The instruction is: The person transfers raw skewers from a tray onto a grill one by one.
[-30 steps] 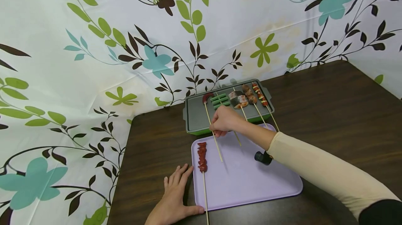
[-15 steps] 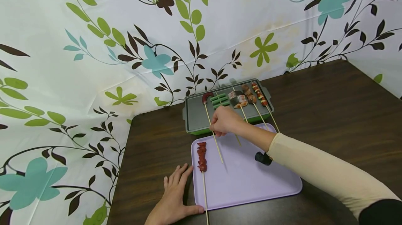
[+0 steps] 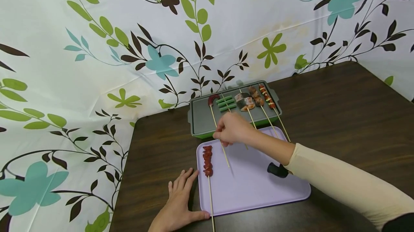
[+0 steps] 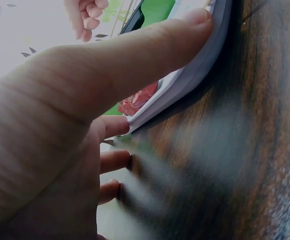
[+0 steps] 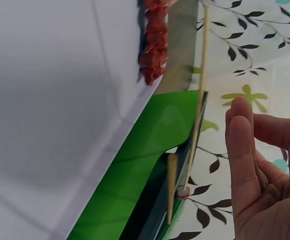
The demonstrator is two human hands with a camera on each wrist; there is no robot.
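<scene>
My left hand lies spread on the table, fingertips beside the lilac tray and thumb at its near corner. A skewer of red meat pieces lies along the tray's left side; its stick passes the thumb. Over the tray's far edge hovers my right hand, thumb and fingers drawn near each other. In the right wrist view, a gap separates its fingertips from the bare skewer stick. That stick carries a curved dark red piece on the grey grill plate.
On the green-sided grill also lie skewers of green stalks, fish, browned meat and small mixed pieces; their sticks jut toward the tray. Behind the dark wooden table hangs a leaf-patterned cloth.
My right hand has shifted slightly and its wrist has moved right and down, while the dark red piece's skewer stays in place. The left hand has not moved.
</scene>
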